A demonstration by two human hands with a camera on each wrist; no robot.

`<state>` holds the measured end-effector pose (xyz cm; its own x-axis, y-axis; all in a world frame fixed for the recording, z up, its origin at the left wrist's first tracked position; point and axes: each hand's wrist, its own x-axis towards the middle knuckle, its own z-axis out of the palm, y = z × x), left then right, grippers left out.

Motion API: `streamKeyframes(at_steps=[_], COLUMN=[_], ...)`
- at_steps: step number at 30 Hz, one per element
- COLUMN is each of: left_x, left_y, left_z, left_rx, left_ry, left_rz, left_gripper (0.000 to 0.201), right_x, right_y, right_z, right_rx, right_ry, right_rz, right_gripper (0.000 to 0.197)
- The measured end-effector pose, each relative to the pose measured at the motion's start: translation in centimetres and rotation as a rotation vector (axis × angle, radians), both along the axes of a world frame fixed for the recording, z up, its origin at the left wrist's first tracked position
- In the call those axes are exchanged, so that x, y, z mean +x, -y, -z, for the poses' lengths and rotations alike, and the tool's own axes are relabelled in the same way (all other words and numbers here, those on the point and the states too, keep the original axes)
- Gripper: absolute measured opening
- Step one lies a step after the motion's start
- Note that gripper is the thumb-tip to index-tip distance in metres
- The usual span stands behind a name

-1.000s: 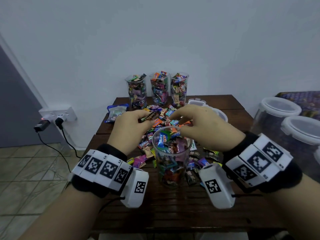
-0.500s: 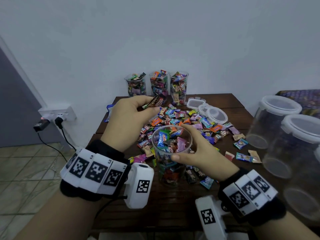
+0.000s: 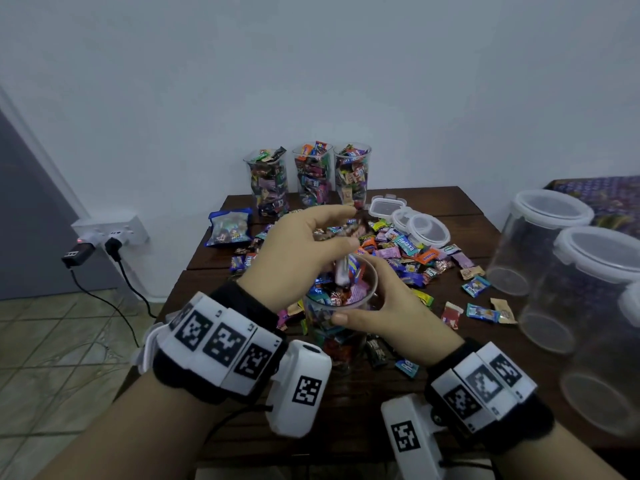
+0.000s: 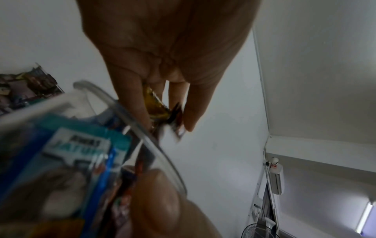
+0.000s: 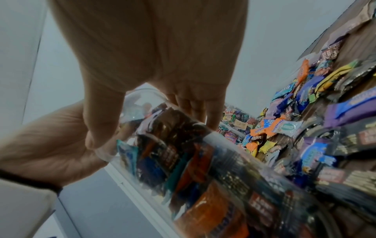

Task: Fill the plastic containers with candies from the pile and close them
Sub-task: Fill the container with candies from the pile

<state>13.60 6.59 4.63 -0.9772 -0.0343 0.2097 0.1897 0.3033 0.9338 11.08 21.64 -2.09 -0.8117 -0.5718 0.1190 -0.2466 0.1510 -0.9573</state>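
A clear plastic container [image 3: 341,341], nearly full of wrapped candies, stands on the dark wooden table [image 3: 311,427] near its front. My right hand [image 3: 360,296] grips it round the rim, thumb on the near side, fingers on the far side. Just above its mouth my left hand [image 3: 346,226] pinches a few dark-wrapped candies [image 3: 349,233]. In the left wrist view the candies [image 4: 158,109] sit between thumb and fingers over the container's rim [image 4: 150,140]. The loose candy pile [image 3: 401,251] lies behind the container. Through the container's wall [image 5: 203,161] the right wrist view shows wrappers inside.
Three filled, lidless containers [image 3: 313,174] stand in a row at the back by the wall. Loose lids [image 3: 426,230] lie at the back right. Large empty lidded jars [image 3: 540,237] stand off the table's right side. A blue candy bag [image 3: 228,230] lies back left.
My right hand came down from above the container and took hold of its rim. My left hand lifted candies off the pile and carried them over the container's mouth.
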Motion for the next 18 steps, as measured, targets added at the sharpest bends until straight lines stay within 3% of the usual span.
streamKeyframes(at_steps=[3, 7, 9, 11, 15, 18], left_x=[-0.1, 0.1, 0.2, 0.1, 0.2, 0.4], left_y=[0.3, 0.7, 1.0, 1.3, 0.8, 0.1], left_z=[-0.2, -0.5, -0.6, -0.6, -0.4, -0.3], left_rx=[-0.043, -0.137, -0.198, -0.331, -0.784, -0.882], left_ry=[0.035, 0.023, -0.008, -0.065, -0.077, -0.006], left_rz=[-0.017, -0.045, -0.092, -0.16, -0.202, -0.103], left_gripper=[0.044, 0.042, 0.039, 0.033, 0.018, 0.018], right_x=[0.1, 0.5, 0.5, 0.6, 0.6, 0.4], right_y=[-0.2, -0.4, -0.5, -0.5, -0.4, -0.1], right_z=[-0.1, -0.7, -0.9, -1.1, -0.7, -0.2], right_rx=[0.008, 0.07, 0.066, 0.068, 0.033, 0.053], right_ry=[0.024, 0.042, 0.036, 0.053, 0.049, 0.033], right_rz=[-0.01, 0.027, 0.021, 0.009, -0.001, 0.024], right_gripper=[0.066, 0.076, 0.069, 0.063, 0.055, 0.069])
